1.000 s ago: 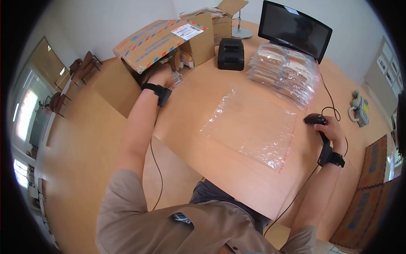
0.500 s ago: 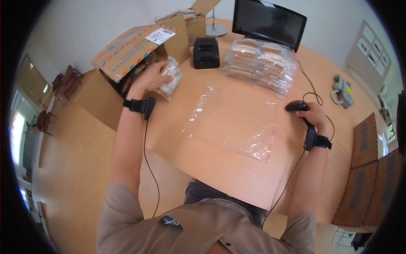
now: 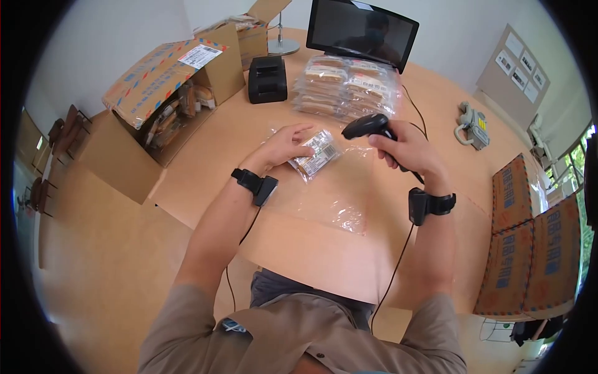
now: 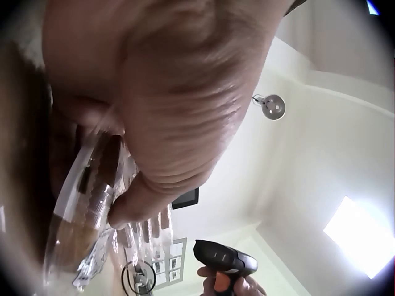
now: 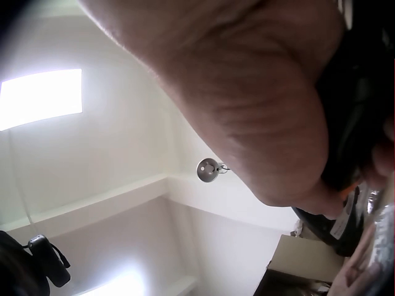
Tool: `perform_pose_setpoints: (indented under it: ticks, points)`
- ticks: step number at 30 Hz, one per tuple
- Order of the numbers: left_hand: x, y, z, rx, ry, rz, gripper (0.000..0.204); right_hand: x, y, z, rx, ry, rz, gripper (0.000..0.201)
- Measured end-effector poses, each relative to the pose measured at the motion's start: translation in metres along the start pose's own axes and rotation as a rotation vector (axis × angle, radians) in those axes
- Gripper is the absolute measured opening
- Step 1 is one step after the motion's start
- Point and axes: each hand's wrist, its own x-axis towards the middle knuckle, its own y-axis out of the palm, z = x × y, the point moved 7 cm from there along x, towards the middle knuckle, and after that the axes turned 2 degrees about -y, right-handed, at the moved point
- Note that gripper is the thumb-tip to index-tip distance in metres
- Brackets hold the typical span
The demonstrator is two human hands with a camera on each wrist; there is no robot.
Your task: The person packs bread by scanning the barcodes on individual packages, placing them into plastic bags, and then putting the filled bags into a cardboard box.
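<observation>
In the head view my left hand [image 3: 281, 151] holds a small clear-wrapped food pack [image 3: 319, 156] over the table, its label and barcode facing up. Close up in the left wrist view, the thumb lies against the crinkled wrapper of the pack [image 4: 77, 231], with brown contents showing through. My right hand [image 3: 412, 149] grips a black barcode scanner [image 3: 367, 126], whose head points left toward the pack. An orange trigger [image 4: 223, 282] shows on it in the left wrist view. Under both hands a flat clear plastic bag [image 3: 346, 215] lies on the table.
At the left an open cardboard box [image 3: 163, 73] lies on its side with wrapped packs inside. A black label printer [image 3: 267, 80] stands beside it. Bagged packs [image 3: 346, 87] are stacked before the monitor [image 3: 364, 34]. A telephone [image 3: 474, 128] and cardboard boxes [image 3: 529, 249] are at right.
My left hand has come out of the box with the pack and moved right, over the plastic bag. My right hand has lifted the scanner from the table and brought it toward the pack.
</observation>
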Motion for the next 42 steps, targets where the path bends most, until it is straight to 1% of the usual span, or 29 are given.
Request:
perform_pose_setpoints:
  ticks: [2,3,5,8,13,16,19,22,29,31,32,34,36,37,38,39,41,42]
  points:
    - [-0.009,0.001,-0.007,-0.097,0.017,-0.007,0.082,0.006,0.010,-0.009,-0.019,0.026,0.016,0.026]
    - [-0.008,0.001,-0.006,-0.101,0.014,-0.013,0.082,0.010,0.015,-0.013,-0.032,0.050,0.029,0.026]
    - [-0.009,0.009,-0.002,-0.218,0.030,0.053,0.077,0.016,0.025,-0.017,-0.035,0.053,0.040,0.027]
    - [-0.009,0.011,-0.003,-0.210,0.026,0.078,0.073,0.018,0.033,-0.019,-0.051,0.052,0.037,0.024]
    - [-0.009,0.010,-0.002,-0.248,0.030,0.101,0.070,0.025,0.041,-0.026,-0.096,-0.034,0.054,0.023]
    - [-0.010,0.009,-0.004,-0.254,0.024,0.103,0.069,0.028,0.048,-0.028,-0.155,-0.019,0.065,0.023]
    - [-0.010,0.009,-0.003,-0.261,0.023,0.111,0.068,0.027,0.054,-0.027,-0.131,-0.041,0.092,0.024]
    - [-0.008,0.009,-0.002,-0.258,0.024,0.116,0.068,0.025,0.055,-0.025,-0.153,-0.053,0.063,0.026]
    - [-0.008,0.008,-0.002,-0.246,0.026,0.113,0.067,0.025,0.053,-0.022,-0.186,-0.018,0.068,0.027]
    - [-0.008,0.008,-0.001,-0.248,0.025,0.114,0.067,0.027,0.054,-0.028,-0.211,0.040,0.097,0.025]
    - [-0.008,0.008,0.000,-0.250,0.025,0.115,0.066,0.026,0.051,-0.028,-0.212,0.040,0.096,0.025]
    - [-0.008,0.008,0.002,-0.266,0.024,0.105,0.065,0.022,0.035,-0.033,-0.103,0.095,0.061,0.022]
    - [-0.007,0.007,0.002,-0.282,0.030,0.098,0.063,0.016,0.009,-0.035,-0.086,0.100,0.036,0.021]
    - [-0.007,0.005,0.006,-0.223,0.003,0.102,0.061,0.012,-0.009,-0.040,-0.069,0.111,0.010,0.021]
    - [-0.005,0.005,0.009,-0.165,-0.022,0.108,0.060,0.014,-0.024,-0.058,-0.021,0.069,-0.023,0.017]
    - [-0.004,0.007,0.009,-0.169,-0.011,0.119,0.060,0.013,-0.039,-0.074,-0.028,0.073,-0.035,0.017]
    - [-0.004,0.004,0.009,-0.169,0.039,0.065,0.057,0.008,-0.062,-0.089,-0.148,0.136,-0.085,0.014]
    - [-0.003,0.004,0.009,-0.170,0.047,0.072,0.057,0.004,-0.070,-0.100,-0.177,0.194,-0.122,0.012]
